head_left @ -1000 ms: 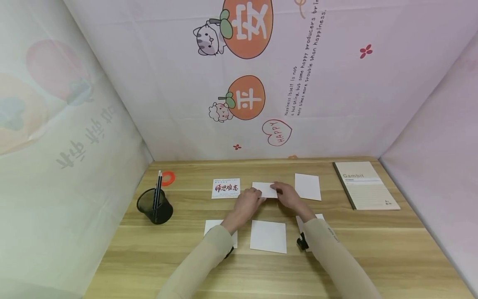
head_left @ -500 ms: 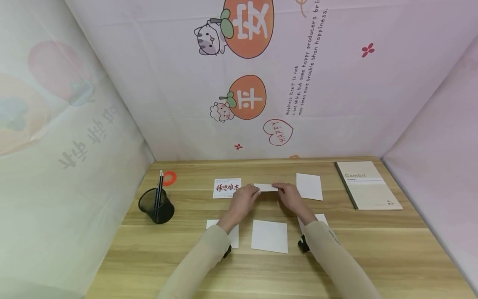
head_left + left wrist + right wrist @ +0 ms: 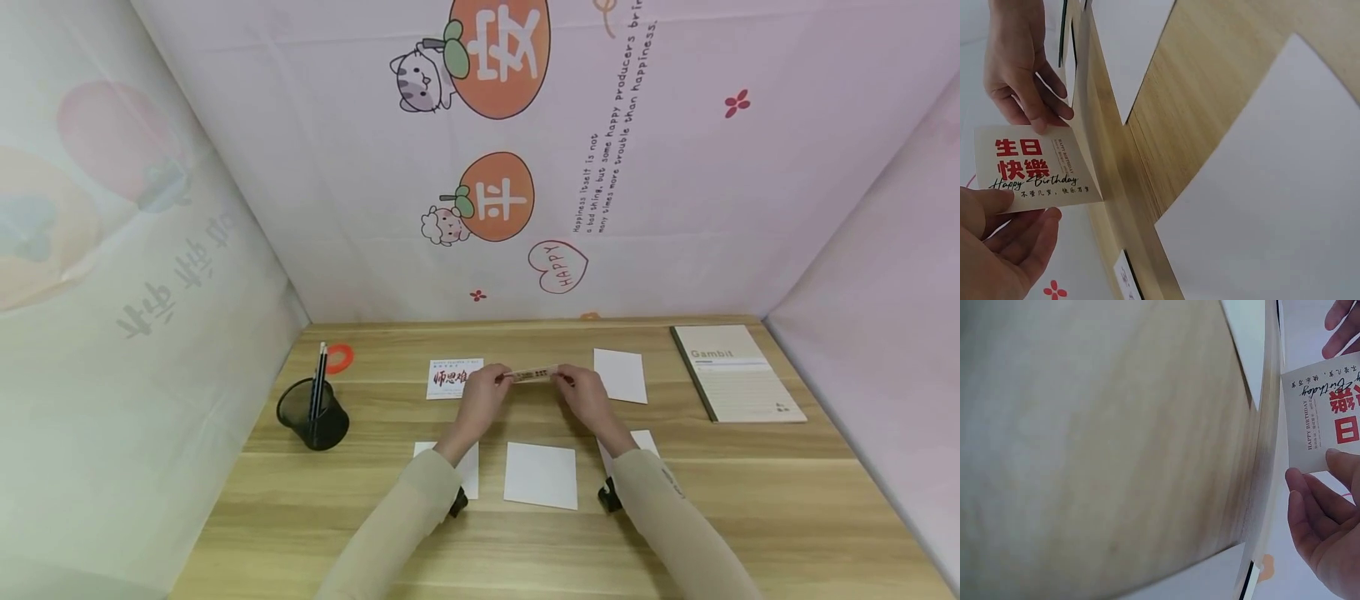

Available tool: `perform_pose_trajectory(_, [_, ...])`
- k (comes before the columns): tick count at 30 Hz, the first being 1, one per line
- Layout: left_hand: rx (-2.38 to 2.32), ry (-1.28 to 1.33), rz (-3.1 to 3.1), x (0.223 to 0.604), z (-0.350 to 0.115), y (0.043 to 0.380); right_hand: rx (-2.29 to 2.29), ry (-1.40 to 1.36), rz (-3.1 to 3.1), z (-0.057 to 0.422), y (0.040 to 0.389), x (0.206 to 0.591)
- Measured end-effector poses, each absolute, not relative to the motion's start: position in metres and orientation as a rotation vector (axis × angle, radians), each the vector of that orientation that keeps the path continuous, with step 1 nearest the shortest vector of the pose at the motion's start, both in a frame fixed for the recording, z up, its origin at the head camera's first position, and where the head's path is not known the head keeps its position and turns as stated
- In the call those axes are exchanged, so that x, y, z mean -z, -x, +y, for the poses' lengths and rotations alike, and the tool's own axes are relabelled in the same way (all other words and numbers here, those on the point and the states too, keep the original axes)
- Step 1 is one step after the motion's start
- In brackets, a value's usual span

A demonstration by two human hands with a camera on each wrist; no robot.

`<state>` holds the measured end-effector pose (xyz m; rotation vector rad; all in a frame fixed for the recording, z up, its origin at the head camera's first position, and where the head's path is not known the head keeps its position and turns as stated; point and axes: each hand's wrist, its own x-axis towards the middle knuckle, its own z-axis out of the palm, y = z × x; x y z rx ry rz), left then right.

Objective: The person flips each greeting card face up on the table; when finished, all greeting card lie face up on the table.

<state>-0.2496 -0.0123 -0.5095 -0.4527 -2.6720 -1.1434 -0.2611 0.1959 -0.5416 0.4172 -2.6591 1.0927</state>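
Note:
A birthday card (image 3: 534,375) is held up over the back middle of the table, steeply tilted in the head view. In the left wrist view, the card (image 3: 1035,144) shows red characters and "Happy Birthday" in black script. My left hand (image 3: 480,404) pinches its left edge between thumb and fingers. Opposite, my right hand (image 3: 588,402) pinches the right edge. The right wrist view shows part of the same card (image 3: 1310,419) with the right thumb on its printed face. Left of the hands lies a card with red characters (image 3: 448,379), its right edge partly covered by the left hand.
Blank white cards lie at the back right (image 3: 620,375), front middle (image 3: 540,475) and front left (image 3: 469,471); another (image 3: 647,442) is partly under the right sleeve. A black mesh pen cup (image 3: 313,414), an orange ring (image 3: 340,358) and a notebook (image 3: 738,372) stand or lie toward the sides.
Both hands have lifted the card and turned it over: its blank white side faced up before, then it narrowed, and now the printed side shows. The other cards have stayed put.

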Motion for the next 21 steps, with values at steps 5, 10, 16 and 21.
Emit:
perform_pose_trajectory(5, [1.232, 0.404, -2.625, 0.5104, -0.0133, 0.2508, -1.095, -0.381, -2.682, 0.1951, 0.2598, 0.5411])
perform_pose_trajectory(10, [1.296, 0.363, -2.626, 0.5139, -0.0147, 0.2516, -1.127, -0.358, -2.682, 0.1935, 0.2566, 0.5391])
perform_pose_trajectory(16, [1.298, 0.326, -2.665, 0.5176, -0.0151, 0.2511, -1.137, -0.355, -2.681, 0.192, 0.2539, 0.5388])
perform_pose_trajectory(21, [1.293, 0.332, -2.656, 0.5186, -0.0152, 0.2505, -1.135, -0.344, -2.673, 0.1913, 0.2517, 0.5376])
